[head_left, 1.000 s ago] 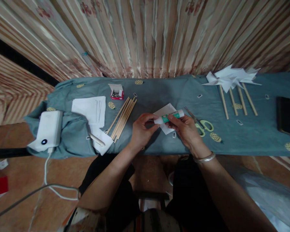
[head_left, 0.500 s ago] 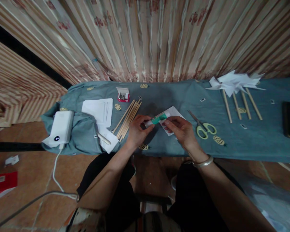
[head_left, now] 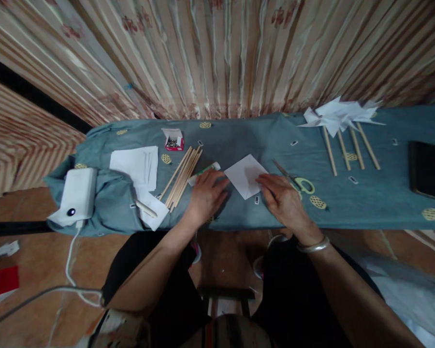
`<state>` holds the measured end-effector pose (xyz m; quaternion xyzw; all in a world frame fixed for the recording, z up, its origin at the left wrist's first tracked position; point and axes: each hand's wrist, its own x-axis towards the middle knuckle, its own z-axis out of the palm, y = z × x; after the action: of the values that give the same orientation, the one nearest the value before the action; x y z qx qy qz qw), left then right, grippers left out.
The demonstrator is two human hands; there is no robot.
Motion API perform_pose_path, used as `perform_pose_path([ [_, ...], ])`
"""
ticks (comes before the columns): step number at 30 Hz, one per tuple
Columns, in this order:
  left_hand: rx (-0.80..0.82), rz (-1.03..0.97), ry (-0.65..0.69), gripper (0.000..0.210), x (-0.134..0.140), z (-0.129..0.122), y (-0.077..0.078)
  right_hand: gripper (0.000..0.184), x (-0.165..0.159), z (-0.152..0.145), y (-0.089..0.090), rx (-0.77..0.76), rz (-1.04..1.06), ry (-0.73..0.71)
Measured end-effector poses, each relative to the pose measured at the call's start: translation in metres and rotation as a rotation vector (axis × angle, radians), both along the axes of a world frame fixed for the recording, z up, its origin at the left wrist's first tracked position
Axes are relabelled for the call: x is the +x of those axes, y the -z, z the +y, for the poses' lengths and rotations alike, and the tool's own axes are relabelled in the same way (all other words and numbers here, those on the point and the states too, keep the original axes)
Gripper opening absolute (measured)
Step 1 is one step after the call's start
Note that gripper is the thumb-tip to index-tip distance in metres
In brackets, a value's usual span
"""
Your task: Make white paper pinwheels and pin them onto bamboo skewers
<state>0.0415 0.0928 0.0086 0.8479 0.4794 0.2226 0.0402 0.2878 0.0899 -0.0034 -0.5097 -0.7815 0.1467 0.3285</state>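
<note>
A white square of paper (head_left: 245, 177) with crease lines lies turned like a diamond on the cloth between my hands. My left hand (head_left: 207, 194) rests by its left corner, fingers loosely spread and holding nothing. Just beyond those fingers lies a green and white glue stick (head_left: 212, 167), partly covered by the hand. My right hand (head_left: 283, 197), with a silver bangle at the wrist, has its fingertips on the paper's right corner, thumb apart from the fingers. Scissors (head_left: 305, 184) with light green handles lie behind my right hand, partly hidden.
Wooden sticks (head_left: 183, 179) lie left of my left hand. Beyond are a small red box (head_left: 174, 140) of metal pins, white paper sheets (head_left: 136, 164), a pen-like tool (head_left: 145, 208) and a white power bank (head_left: 79, 195). Paper pinwheels (head_left: 342, 116) and a dark phone-like device (head_left: 429, 169) lie right.
The glue stick, held in both hands before, now lies on the cloth beside the sticks. My hands have moved apart to either side of the paper square. The view has shifted slightly.
</note>
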Motion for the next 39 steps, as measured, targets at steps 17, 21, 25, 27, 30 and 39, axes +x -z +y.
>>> perform_pose_path([
  [17, -0.107, 0.055, 0.189, 0.017, 0.034, 0.015, 0.006, 0.038, 0.003, -0.005, -0.001, -0.041, -0.063, -0.056],
  [21, -0.092, 0.064, 0.194, 0.017, 0.038, 0.01, 0.004, 0.038, 0.005, -0.01, -0.004, -0.054, -0.052, -0.057],
  [25, -0.09, 0.052, 0.246, 0.019, 0.042, -0.003, 0.002, 0.036, 0.006, -0.016, -0.005, -0.063, -0.036, -0.051],
  [27, -0.104, 0.042, 0.25, 0.02, 0.044, -0.008, 0.003, 0.036, 0.006, -0.017, -0.004, -0.084, -0.024, -0.045],
  [30, -0.116, 0.03, 0.24, 0.02, 0.046, -0.011, 0.005, 0.038, 0.004, -0.017, -0.003, -0.104, 0.0, -0.044],
  [39, -0.119, 0.007, 0.222, 0.023, 0.047, -0.013, 0.006, 0.037, -0.003, -0.012, 0.002, -0.102, -0.054, -0.082],
])
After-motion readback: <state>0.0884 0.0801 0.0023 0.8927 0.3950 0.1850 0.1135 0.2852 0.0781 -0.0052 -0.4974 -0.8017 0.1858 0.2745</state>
